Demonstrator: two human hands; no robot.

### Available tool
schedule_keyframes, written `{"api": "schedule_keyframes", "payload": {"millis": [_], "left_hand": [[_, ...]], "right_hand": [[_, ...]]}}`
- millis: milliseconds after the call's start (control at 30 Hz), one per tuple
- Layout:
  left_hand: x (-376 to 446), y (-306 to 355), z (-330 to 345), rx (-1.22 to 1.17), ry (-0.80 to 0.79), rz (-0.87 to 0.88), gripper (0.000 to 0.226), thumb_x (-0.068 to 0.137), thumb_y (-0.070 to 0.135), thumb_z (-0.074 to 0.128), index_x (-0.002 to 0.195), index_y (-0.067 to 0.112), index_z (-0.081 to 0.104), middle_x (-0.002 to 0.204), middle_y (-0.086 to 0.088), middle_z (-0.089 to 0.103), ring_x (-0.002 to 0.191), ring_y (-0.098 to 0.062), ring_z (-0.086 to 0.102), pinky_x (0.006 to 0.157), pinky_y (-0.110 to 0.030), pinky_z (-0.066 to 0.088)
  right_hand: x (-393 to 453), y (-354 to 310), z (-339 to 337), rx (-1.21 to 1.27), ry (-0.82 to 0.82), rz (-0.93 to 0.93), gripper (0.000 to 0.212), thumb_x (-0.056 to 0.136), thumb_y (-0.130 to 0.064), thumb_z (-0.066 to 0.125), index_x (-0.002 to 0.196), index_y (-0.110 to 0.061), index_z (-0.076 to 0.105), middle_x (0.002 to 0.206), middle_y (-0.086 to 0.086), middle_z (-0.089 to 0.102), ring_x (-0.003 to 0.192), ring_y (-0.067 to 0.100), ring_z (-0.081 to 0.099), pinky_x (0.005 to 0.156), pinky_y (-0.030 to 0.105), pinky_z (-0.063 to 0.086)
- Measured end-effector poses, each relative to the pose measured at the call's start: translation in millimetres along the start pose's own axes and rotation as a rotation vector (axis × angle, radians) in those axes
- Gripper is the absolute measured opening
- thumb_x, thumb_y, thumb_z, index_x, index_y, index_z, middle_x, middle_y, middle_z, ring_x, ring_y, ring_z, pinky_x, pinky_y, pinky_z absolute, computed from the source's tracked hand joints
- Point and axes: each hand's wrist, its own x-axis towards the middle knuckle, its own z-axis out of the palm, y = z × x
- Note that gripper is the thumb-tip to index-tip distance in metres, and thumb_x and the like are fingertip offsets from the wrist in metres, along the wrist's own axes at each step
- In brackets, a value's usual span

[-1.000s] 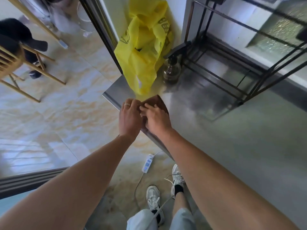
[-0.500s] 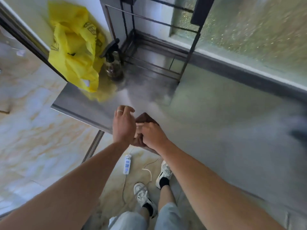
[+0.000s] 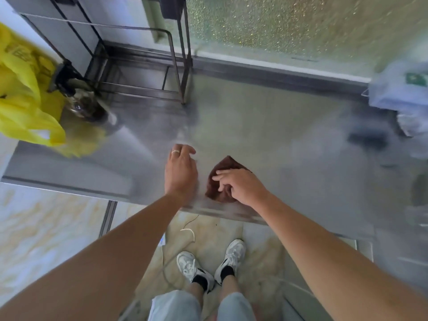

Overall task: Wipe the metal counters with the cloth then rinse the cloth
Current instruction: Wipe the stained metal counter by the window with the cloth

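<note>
A brown cloth [image 3: 222,179] lies folded on the metal counter [image 3: 289,140], close to its front edge. My right hand [image 3: 240,185] rests on the cloth's right side, with its fingers spread across the fabric and pressing it down. My left hand [image 3: 180,169], a ring on one finger, hovers just left of the cloth with loosely bent fingers and holds nothing. A gap of bare metal separates it from the cloth.
A yellow plastic bag [image 3: 25,105] and a glass spray bottle [image 3: 78,98] stand at the counter's left end. A black wire rack [image 3: 139,72] sits at the back. Pale bags [image 3: 403,93] lie at the far right. A cable and power strip lie on the floor.
Both hands held the cloth together at the counter's edge. Now the left hand has let go and moved left, while the right hand has the cloth flat on the counter, further right.
</note>
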Motion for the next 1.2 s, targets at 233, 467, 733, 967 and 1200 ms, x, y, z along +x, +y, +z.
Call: {"api": "schedule_keyframes", "payload": {"millis": [233,467,733,967,1200], "left_hand": [[-5,44,25,-0.003,-0.041,0.032,0.031,0.089,0.002,0.041,0.109,0.012,0.062,0.119,-0.008,0.052,0.113,-0.027,0.047,0.086,-0.042,0.047],[-4,93,54,-0.02,-0.066,0.119,0.031,0.09,0.0,0.04,0.107,0.011,0.063,0.116,-0.009,0.053,0.108,-0.028,0.049,0.085,-0.039,0.044],[-21,111,86,0.003,-0.173,0.123,0.03,0.087,0.001,0.042,0.106,0.011,0.063,0.111,-0.008,0.054,0.105,-0.028,0.053,0.08,-0.035,0.044],[-26,142,103,0.075,-0.245,0.165,0.03,0.088,0.0,0.045,0.11,0.011,0.062,0.113,-0.011,0.056,0.104,-0.031,0.056,0.086,-0.045,0.049],[-37,176,126,0.087,-0.243,0.334,0.035,0.087,-0.001,0.043,0.115,0.011,0.06,0.116,-0.012,0.055,0.108,-0.032,0.054,0.086,-0.044,0.047]], "right_hand": [[-58,61,-35,-0.069,0.019,0.145,0.035,0.075,-0.001,0.048,0.077,-0.025,0.074,0.117,-0.018,0.072,0.123,0.005,0.06,0.095,0.024,0.047],[-105,136,-118,0.125,0.736,0.682,0.031,0.079,-0.005,0.05,0.099,-0.009,0.074,0.104,0.013,0.072,0.098,0.034,0.064,0.085,0.037,0.05],[-94,100,-41,-0.002,0.612,0.971,0.046,0.085,-0.014,0.063,0.128,-0.016,0.049,0.13,0.011,0.045,0.119,0.037,0.041,0.082,0.052,0.053],[-101,32,-3,0.022,0.493,0.804,0.048,0.082,-0.015,0.071,0.126,-0.019,0.052,0.124,0.006,0.049,0.11,0.032,0.045,0.07,0.039,0.057],[-147,101,-67,0.158,0.67,0.693,0.033,0.077,-0.012,0.051,0.108,-0.017,0.06,0.105,0.007,0.052,0.1,0.032,0.053,0.072,0.04,0.052]]}}
